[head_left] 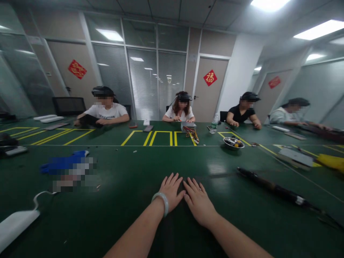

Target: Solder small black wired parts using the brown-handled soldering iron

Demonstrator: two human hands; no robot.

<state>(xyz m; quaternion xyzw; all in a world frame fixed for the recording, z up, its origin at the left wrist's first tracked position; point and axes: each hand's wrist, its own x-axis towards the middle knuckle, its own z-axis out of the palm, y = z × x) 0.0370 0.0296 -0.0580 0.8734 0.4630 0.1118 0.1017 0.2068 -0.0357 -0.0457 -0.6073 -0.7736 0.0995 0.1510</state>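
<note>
- Here, left hand and right hand flat on the green counter near its near edge, thumbs touching, fingers spread, released, grasping nothing.
- Nearest to the right: black rod, lying apart.
- Toward the far edge: metal bowl.

The single head-worn view looks forward and down across the green table, wide-angled, near its edge.

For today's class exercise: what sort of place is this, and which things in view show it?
Probably an office room used as a workshop: a green table marked with yellow tape, glass partitions behind, and a bowl of small parts.
</note>
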